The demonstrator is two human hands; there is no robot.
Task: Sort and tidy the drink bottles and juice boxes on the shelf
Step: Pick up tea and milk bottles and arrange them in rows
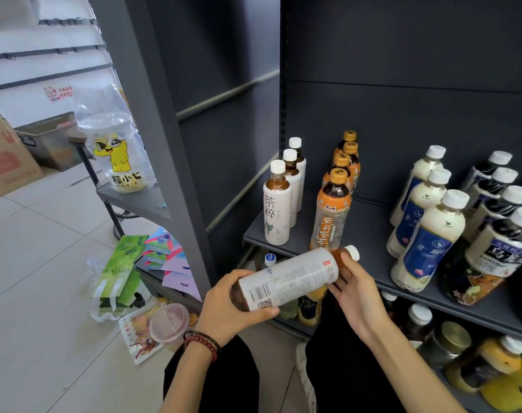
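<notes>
I hold a white-labelled tea bottle point(289, 278) on its side in front of the dark shelf point(370, 231). My left hand point(232, 308) grips its base and my right hand point(355, 290) holds its neck near the white cap. On the shelf stand rows running front to back: three matching white tea bottles point(277, 208), several orange-capped tea bottles point(332, 210), three milky bottles with blue labels point(426, 239), and several dark oolong bottles with white caps point(492, 251).
More bottles and jars point(450, 347) crowd the lower shelf. On the tiled floor to the left lie a green tea bag point(116, 275), a snack packet, a plastic lidded cup point(168, 323) and coloured packs. A clear bag with a yellow cartoon point(116, 153) sits on a side ledge.
</notes>
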